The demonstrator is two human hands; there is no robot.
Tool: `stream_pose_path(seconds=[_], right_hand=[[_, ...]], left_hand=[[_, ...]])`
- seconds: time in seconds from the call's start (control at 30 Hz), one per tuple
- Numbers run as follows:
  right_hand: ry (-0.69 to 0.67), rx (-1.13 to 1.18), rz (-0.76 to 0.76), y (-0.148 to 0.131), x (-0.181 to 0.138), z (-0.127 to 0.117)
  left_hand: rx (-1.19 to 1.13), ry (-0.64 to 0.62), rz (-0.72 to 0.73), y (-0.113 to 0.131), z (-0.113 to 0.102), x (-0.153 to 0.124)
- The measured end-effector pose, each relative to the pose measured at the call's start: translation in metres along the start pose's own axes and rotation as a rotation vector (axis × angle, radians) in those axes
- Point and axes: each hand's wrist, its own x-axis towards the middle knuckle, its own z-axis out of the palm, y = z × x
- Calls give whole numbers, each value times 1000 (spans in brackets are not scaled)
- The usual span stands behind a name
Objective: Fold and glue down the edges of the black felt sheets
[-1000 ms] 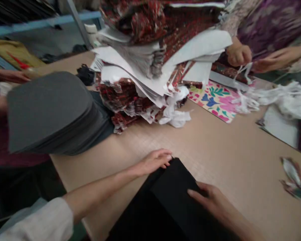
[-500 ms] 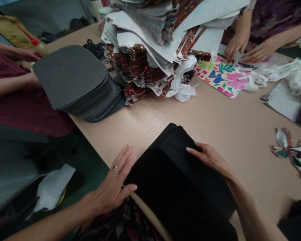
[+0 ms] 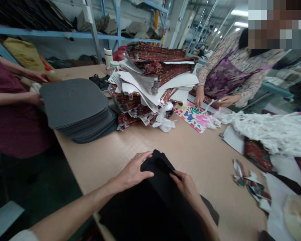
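A stack of black fabric sheets (image 3: 153, 204) lies on the tan table (image 3: 198, 150) right in front of me. My left hand (image 3: 134, 170) grips the stack's far left corner, thumb and fingers closed over the edge. My right hand (image 3: 185, 185) pinches the top sheet near the same far end, fingers curled into the cloth. Both hands sit close together on the stack.
A pile of grey rounded pads (image 3: 76, 107) lies at the left, held by a person in a maroon top (image 3: 12, 113). A tall heap of red-patterned and white paper (image 3: 153, 83) stands mid-table. A person in a purple apron (image 3: 223, 80) handles white cords (image 3: 271, 130) over a floral sheet (image 3: 193, 115). Scraps (image 3: 248, 184) lie to the right.
My left hand has come from the table edge up onto the stack's far corner and closed on it. My right hand curled into a pinch. The view lifted up.
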Motion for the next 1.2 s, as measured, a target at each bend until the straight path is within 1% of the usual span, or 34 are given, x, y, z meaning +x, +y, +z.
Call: stream_pose_path(seconds=[0.03,0.07,0.13,0.2,0.3,0.4,0.47,0.63,0.67,0.73,0.8,0.87,0.93,1.07,1.2], right_hand=[[-12,20,-1,2,2,0],[-24,36,2,4,4,0],[-40,56,16,6,7,-2],[-48,64,29,7,12,-2],[-13,72,44,4,20,-1],[99,95,55,-1,32,3],[135,148,70,-3,41,5],[35,346,116,-2,51,3],[44,374,130,-1,52,4],[106,404,143,-1,54,8],[228,403,129,-3,56,13],[342,390,105,-6,59,18],[418,366,81,-8,60,22],[457,270,-25,-4,60,25],[482,153,-251,-1,57,26]], left_hand=[[-45,-81,-22,-2,12,19],[-64,-136,-35,-6,22,37],[-76,-214,-69,-15,38,64],[-65,-230,-95,-26,45,81],[-45,-209,-116,-33,45,95],[-55,-207,-131,-32,42,106],[-80,-214,-147,-31,40,112],[-142,-291,-177,-33,37,120],[-152,-309,-187,-34,37,121],[-175,-334,-211,-36,38,122],[-196,-350,-231,-37,39,124],[-211,-368,-242,-39,39,126],[-221,-385,-252,-42,40,128],[-233,-414,-275,-46,38,131],[-252,-455,-310,-47,36,133]])
